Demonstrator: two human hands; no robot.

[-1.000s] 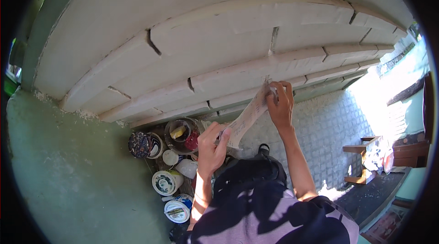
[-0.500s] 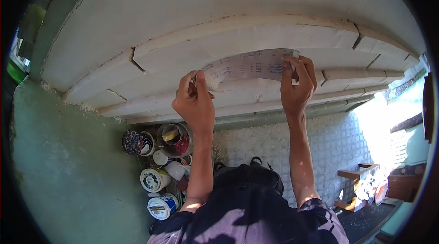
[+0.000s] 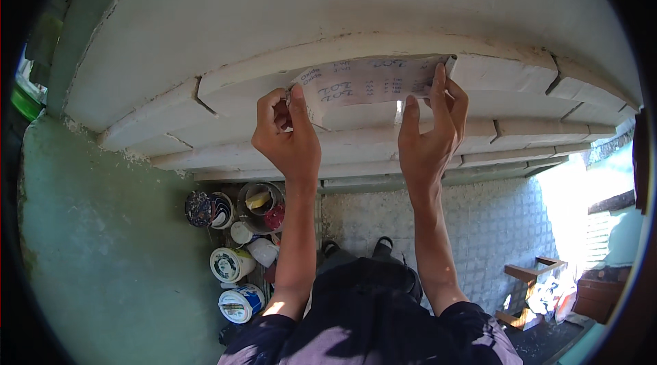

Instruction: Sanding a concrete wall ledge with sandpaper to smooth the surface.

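Observation:
A long pale strip of sandpaper (image 3: 369, 83), its printed backing facing me, spans between my hands in front of the white stepped moulding (image 3: 274, 74). My left hand (image 3: 287, 136) is closed, pinching the strip's left end between thumb and fingers. At the other end, my right hand (image 3: 431, 132) grips the strip with the index finger laid over its face and the thumb by its lower edge. The right end bends back at the corner. Some fingertips are hidden behind the strip, as is its gritty side.
Paint buckets (image 3: 231, 266) and tubs stand on the floor at lower left, beside a green wall (image 3: 102, 242). A wooden stool-like frame (image 3: 530, 272) lies at lower right. Ledges of the moulding jut out below the strip. Pale floor tiles (image 3: 369, 218) lie under my feet.
The strip has risen and straightened from its sagging curve, now close against the moulding. My right hand has shifted slightly left, its thumb and index finger spreading apart.

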